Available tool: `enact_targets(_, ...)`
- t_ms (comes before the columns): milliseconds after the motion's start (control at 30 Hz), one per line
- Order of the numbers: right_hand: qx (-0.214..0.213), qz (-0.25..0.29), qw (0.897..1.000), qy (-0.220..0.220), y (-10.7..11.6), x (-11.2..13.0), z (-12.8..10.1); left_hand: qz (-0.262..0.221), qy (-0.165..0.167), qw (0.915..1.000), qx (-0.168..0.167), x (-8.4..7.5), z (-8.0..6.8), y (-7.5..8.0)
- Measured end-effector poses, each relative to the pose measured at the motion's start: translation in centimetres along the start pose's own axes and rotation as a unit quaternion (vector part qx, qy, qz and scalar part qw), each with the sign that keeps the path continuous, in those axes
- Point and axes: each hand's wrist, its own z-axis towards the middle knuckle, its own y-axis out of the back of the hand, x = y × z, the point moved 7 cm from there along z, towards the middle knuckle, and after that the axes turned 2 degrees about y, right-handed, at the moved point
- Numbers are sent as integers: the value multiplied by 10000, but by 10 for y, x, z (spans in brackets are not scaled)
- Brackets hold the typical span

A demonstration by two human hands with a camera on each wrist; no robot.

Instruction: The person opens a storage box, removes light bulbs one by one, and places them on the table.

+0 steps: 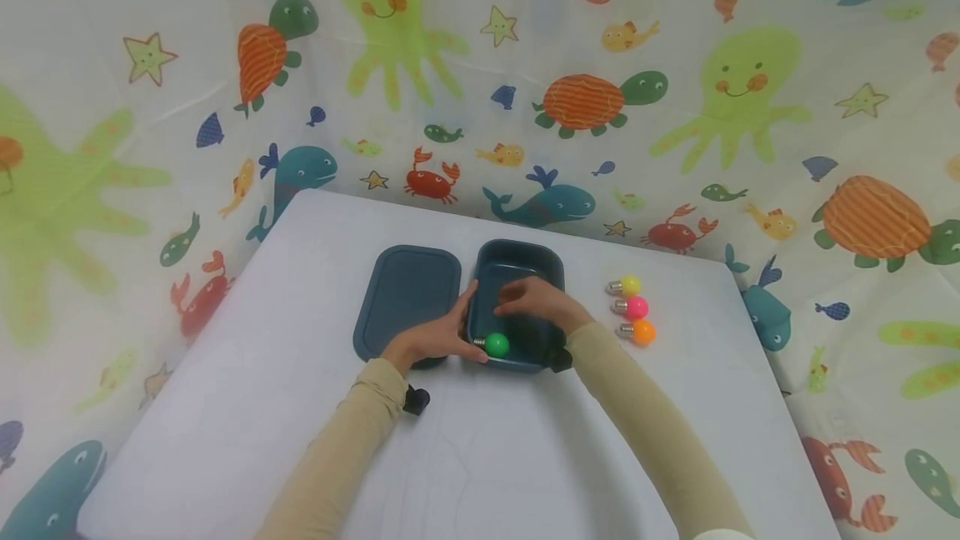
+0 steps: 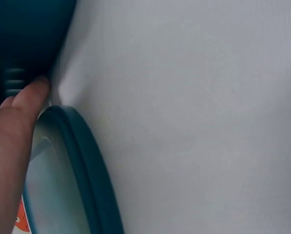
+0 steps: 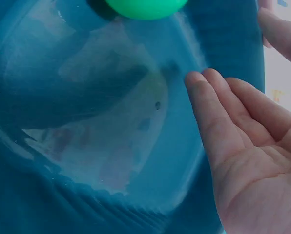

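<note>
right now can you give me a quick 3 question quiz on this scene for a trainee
1. True or false: the green bulb lies inside the blue box.
2. How many bulbs lie on the table to the right of the box? A) two B) three C) four
3. Fill in: the lid lies to the ____ of the box.

Key:
1. True; the right hand is open above the box's inside, and the left hand touches the box's near left wall.
2. B: yellow bulb, pink bulb, orange bulb.
3. left
</note>
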Motion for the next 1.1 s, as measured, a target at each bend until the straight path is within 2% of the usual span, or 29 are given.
enact_targets(300,673,-249,9974,-78,-13,-6,0,39,61,10000,24,1,0,1)
enact_targets(567,1234,-665,9901,-88,-19,-6,-2,99,-56,9999,14,-1,0,1)
enact_targets(933,1602,-1124,9805,-164,-24,-9,-3,110,-30,9999,-17,-2,-1,0)
enact_targets(1100,1713,-1163,9782,-175,-26,-10,-4,42,6,10000,-12,-1,-1,0)
